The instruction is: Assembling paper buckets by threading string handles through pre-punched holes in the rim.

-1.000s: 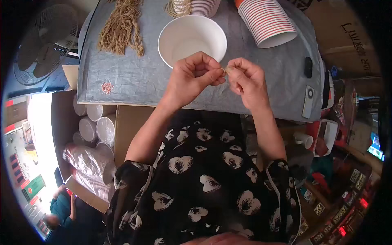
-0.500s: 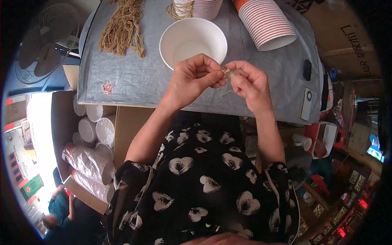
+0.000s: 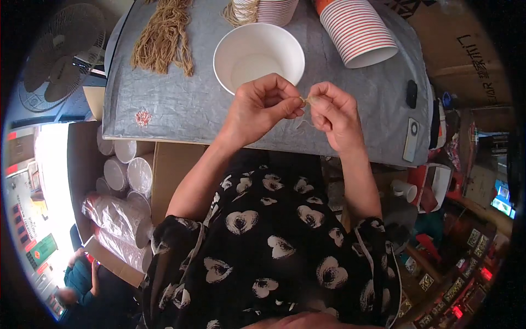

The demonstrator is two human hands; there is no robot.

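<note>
My left hand (image 3: 262,107) and my right hand (image 3: 335,116) are raised close together over the near side of a grey-covered table (image 3: 186,107). Between their fingertips is a short, thin, tan string (image 3: 307,101), pinched by both hands. A pale loose end dangles beside my right hand's fingers. Just beyond them stands a wide white paper bowl (image 3: 287,55), mouth up, partly covered by my left hand. At the far left of the table lies a bundle of tan strings (image 3: 161,41). Whether the pinched string has a knot is too small to tell.
Stacked paper bowls (image 3: 359,33) lie at the far right, another stack (image 3: 276,12) behind the white bowl. Red-and-white bits (image 3: 143,118) sit at left; a black object (image 3: 412,94) and a slim device (image 3: 410,140) at right. Wrapped bowls (image 3: 118,219) fill a carton; a person (image 3: 82,279) is lower left.
My right hand has moved slightly away from my left, opening a small gap in which the string now shows. My left hand has hardly moved.
</note>
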